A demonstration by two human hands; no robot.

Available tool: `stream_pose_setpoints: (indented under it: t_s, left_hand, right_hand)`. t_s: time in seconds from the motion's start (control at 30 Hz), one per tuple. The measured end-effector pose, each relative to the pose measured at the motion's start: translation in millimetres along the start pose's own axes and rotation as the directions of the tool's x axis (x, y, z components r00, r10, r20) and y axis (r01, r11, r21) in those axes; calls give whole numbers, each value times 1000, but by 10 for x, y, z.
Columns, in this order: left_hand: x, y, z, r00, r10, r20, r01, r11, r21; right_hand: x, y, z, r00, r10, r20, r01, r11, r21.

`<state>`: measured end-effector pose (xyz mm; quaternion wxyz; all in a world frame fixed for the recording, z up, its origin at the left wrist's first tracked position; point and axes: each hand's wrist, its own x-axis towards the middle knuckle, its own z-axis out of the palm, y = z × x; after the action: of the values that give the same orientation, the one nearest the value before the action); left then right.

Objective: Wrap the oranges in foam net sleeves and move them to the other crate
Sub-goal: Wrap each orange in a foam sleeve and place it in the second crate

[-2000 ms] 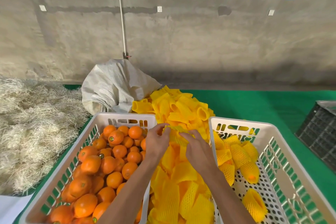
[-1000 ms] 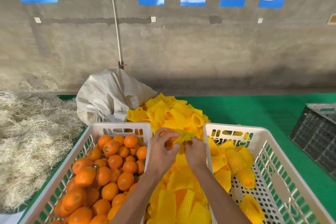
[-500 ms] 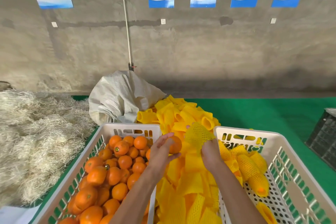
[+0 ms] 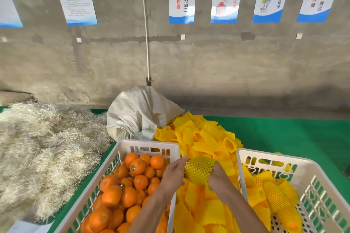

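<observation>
Status: one orange mid-wrap. The foam net sleeve (image 4: 199,171) is stretched over a round bulge, so the orange is judged to be inside; fruit itself hidden by mesh. It is held up over the pile of loose sleeves (image 4: 200,138), between the left crate (image 4: 121,157) and the right crate (image 4: 265,157), nearer the left crate's far-right corner.

Hands: left hand (image 4: 173,174) has fingers curled against the sleeve's left end, pinching mesh. Right hand (image 4: 219,176) grips the right end, fingers wrapped behind it. Both closed on the sleeve, neither free.

Orientation: sleeve's long axis runs roughly left-right, about level, one end toward each crate. Whether the ends are fully pulled over the fruit cannot be told.

Progress: early. Left crate is heaped with bare oranges (image 4: 130,191). Right crate holds only a handful of wrapped oranges (image 4: 272,193), perforated floor showing through. Left to do: finish this wrap, drop it in the right crate, repeat for most of the fruit.
</observation>
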<state>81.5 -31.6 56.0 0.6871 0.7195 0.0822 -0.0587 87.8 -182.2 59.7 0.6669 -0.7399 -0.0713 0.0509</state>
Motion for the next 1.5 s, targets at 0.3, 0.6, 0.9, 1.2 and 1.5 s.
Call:
stream_pose_setpoints:
  t_s: [0.3, 0.6, 0.9, 1.2, 1.5]
  left_hand:
    - [-129, 89, -26, 874, -144, 464, 239, 959, -154]
    - [-40, -133, -124, 827, -99, 553, 374, 831, -412]
    - [105, -96, -115, 949, -136, 286, 256, 859, -443]
    - [17, -10, 416, 988, 136, 70, -119, 971, -205]
    - [138, 49, 1713, 985, 113, 131, -109, 993, -34]
  right_hand:
    - [-12, 141, 76, 951, 93, -296, -47, 986, 158]
    - [-55, -78, -262, 948, 237, 212, -308, 848, 431]
    - [-119, -86, -288, 889, -374, -264, 325, 922, -211]
    - [-90, 261, -407, 929, -366, -48, 285, 793, -538]
    - [-404, 500, -1369, 848, -248, -469, -85, 810, -580]
